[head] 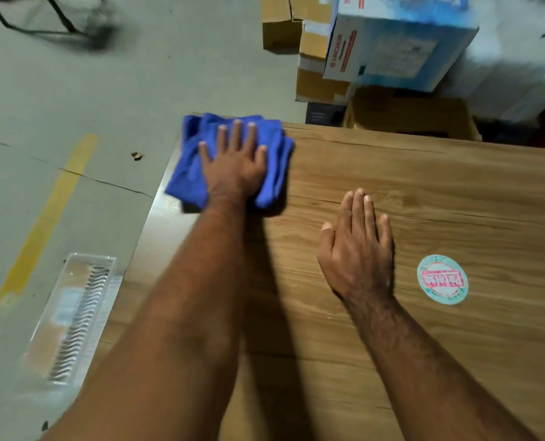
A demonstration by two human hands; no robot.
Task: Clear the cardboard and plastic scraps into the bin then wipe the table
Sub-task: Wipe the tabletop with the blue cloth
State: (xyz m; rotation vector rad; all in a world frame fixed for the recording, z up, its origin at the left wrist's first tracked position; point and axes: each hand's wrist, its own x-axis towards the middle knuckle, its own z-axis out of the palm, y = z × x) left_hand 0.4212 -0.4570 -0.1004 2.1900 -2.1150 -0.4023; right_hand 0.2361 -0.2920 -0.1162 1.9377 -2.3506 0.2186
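A folded blue cloth (186,173) lies at the far left corner of the wooden table (423,198). My left hand (234,163) presses flat on top of the cloth, fingers spread and pointing away from me. My right hand (358,249) rests flat on the bare wood to the right, palm down, holding nothing. A clear plastic tray (70,316) lies on the floor just off the table's left edge.
A round teal and red sticker (442,279) is stuck on the table at the right. Stacked cardboard boxes (315,58) and a white and blue carton (398,43) stand beyond the far edge. A yellow line (47,214) and a small scrap (136,156) mark the grey floor.
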